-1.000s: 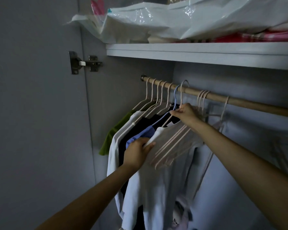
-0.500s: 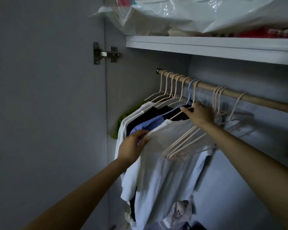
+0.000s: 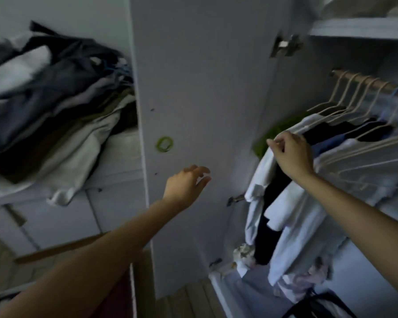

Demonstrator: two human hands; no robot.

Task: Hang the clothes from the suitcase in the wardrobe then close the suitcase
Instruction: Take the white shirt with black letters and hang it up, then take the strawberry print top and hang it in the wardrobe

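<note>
Head view: left hand outstretched, empty; right hand on white shirt.

A row of garments hangs inside the open white wardrobe from a pale wooden rail, each on a thin beige plastic hanger. Nearest the wardrobe's left wall is a green garment, mostly hidden. Beside it hangs a white short-sleeved shirt, its shoulder bunched and its sleeve drooping. Next comes a black garment, hanging long and narrow between the white ones, then a blue garment of which only the shoulder shows. A second white shirt hangs in front, long and loose. The frame is blurred, so finer detail cannot be told.
</note>
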